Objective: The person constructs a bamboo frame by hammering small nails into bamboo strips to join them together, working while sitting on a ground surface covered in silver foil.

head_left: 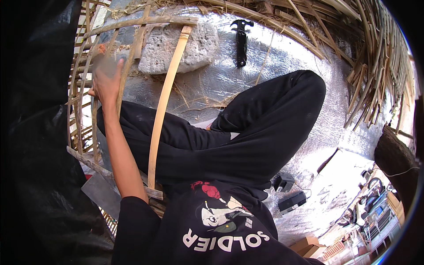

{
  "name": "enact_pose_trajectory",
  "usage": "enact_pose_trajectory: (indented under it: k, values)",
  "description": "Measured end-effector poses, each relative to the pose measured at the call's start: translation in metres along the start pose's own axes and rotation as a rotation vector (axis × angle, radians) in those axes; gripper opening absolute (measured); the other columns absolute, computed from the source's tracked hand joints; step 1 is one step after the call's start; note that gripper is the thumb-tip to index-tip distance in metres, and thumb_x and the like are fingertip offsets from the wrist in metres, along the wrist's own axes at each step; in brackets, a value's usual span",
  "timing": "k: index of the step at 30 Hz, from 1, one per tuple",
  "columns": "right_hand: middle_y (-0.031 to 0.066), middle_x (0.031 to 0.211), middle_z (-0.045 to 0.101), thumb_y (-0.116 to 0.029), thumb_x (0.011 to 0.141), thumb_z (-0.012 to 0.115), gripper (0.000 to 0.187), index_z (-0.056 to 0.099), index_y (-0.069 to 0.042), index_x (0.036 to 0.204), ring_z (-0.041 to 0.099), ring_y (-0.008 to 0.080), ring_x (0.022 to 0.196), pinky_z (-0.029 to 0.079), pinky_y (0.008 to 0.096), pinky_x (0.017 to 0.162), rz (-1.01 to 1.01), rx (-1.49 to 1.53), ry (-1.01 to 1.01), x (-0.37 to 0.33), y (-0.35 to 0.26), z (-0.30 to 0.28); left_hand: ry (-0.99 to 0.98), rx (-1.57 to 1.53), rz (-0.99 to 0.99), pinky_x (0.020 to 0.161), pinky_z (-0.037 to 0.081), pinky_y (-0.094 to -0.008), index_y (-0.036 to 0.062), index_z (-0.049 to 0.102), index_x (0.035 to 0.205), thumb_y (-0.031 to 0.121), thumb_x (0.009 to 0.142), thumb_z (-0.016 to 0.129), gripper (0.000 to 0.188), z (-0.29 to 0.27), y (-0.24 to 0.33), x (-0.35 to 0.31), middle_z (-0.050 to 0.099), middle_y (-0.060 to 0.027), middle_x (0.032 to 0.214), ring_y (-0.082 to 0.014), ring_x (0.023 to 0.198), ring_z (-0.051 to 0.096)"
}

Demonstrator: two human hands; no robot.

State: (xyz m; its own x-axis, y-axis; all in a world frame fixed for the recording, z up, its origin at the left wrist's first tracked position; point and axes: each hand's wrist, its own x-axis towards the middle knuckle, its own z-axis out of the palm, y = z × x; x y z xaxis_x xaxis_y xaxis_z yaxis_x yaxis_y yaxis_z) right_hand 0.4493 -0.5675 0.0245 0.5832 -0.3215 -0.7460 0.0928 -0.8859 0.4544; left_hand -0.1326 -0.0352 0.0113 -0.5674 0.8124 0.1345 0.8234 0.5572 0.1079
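Gripping a curved bamboo strip [125, 75] of the basket frame [132, 26], left hand [106, 79] is closed; blurred. Right hand unseen; stone block [176, 46] lies just beyond.

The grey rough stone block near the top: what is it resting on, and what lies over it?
The grey rough stone block sits on silver foil matting. Curved bamboo strips of a frame cross its front; the left hand grips one. Its underside is hidden.

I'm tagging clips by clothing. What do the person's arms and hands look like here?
Only the left arm shows: bare forearm, bare left hand, no glove, watch or ring visible. A short black sleeve covers the upper arm. The right arm is out of view.
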Motion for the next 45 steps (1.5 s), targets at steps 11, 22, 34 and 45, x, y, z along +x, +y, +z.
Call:
enact_pose_trajectory:
  k: [11, 22, 34, 45]
  values:
    - [0.035, 0.133, 0.053, -0.067, 0.081, 0.073, 0.103, 0.041, 0.011, 0.141, 0.052, 0.048, 0.127, 0.041, 0.0517, 0.108, -0.142, -0.087, -0.089, 0.0, -0.069, -0.047, -0.088, 0.038, -0.087, 0.109, 0.028, -0.0582, 0.0009, 0.056, 0.14, 0.085, 0.077, 0.064, 0.106, -0.015, 0.0, -0.003, 0.065, -0.0166, 0.124, -0.0349, 0.122, 0.059]
    - [0.0317, 0.132, 0.057, -0.027, 0.07, 0.092, 0.091, 0.045, 0.011, 0.138, 0.057, 0.0452, 0.124, 0.043, 0.0487, 0.108, -0.955, 0.004, 0.511, -0.03, -0.148, -0.069, 0.025, 0.042, -0.049, 0.114, 0.021, -0.0601, 0.0011, 0.053, 0.14, 0.08, 0.079, 0.064, 0.1, 0.007, -0.028, -0.007, 0.06, -0.0243, 0.136, -0.0368, 0.133, 0.053]
    - [0.0238, 0.122, 0.067, -0.048, 0.078, 0.085, 0.082, 0.055, 0.007, 0.132, 0.065, 0.0365, 0.112, 0.048, 0.0428, 0.102, -0.814, 0.304, 0.711, -0.036, -0.257, -0.141, 0.046, 0.055, -0.052, 0.112, 0.022, -0.0598, 0.0009, 0.053, 0.138, 0.079, 0.08, 0.065, 0.099, 0.003, -0.024, -0.007, 0.062, -0.0225, 0.133, -0.0365, 0.131, 0.054]
    - [0.0338, 0.11, 0.071, -0.064, 0.069, 0.086, 0.096, 0.063, 0.013, 0.121, 0.071, 0.0452, 0.105, 0.054, 0.0454, 0.094, -0.724, -0.395, 0.625, -0.119, -0.286, -0.2, 0.041, -0.001, -0.036, 0.111, 0.024, -0.0556, 0.0011, 0.054, 0.138, 0.076, 0.082, 0.065, 0.095, 0.0, -0.022, -0.006, 0.061, -0.0228, 0.136, -0.0364, 0.132, 0.054]
